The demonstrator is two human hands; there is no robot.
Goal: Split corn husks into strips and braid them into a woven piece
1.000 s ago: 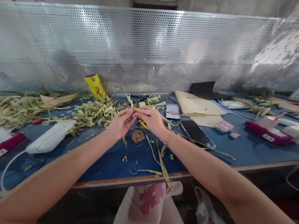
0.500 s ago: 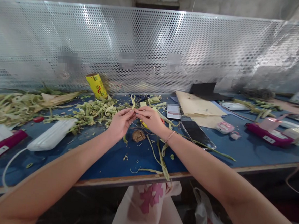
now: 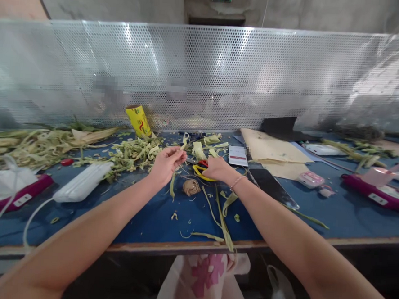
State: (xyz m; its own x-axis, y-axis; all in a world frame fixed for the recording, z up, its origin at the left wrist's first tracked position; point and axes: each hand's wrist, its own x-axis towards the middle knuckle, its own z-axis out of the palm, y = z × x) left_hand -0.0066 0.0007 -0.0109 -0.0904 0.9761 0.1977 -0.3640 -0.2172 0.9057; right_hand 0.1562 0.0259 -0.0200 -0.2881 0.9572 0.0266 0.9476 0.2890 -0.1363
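Observation:
My left hand (image 3: 165,164) is closed in a pinch on a small pale-green husk piece (image 3: 185,141), whose curled tip sticks up above the fingers. To its right, my right hand (image 3: 217,168) has its fingers curled on the yellow and red handles of a pair of scissors (image 3: 198,171). The blades point left toward my left hand; part of the handles is hidden under my right fingers. Just below the hands lies a small ball of brown twine (image 3: 191,187). Long husk strips (image 3: 222,223) trail over the table's front edge.
Cut husk pieces (image 3: 135,151) lie heaped to the left, by a yellow tube (image 3: 139,121). At right are a phone (image 3: 272,188), brown paper (image 3: 270,147) and a magenta power strip (image 3: 379,192). A white corded device (image 3: 82,182) lies at left. A perforated metal screen (image 3: 204,77) closes the back.
My right hand has parted from the left and moved right and down onto the scissors. My left hand keeps the husk piece. The view has tilted up slightly, showing an exit sign.

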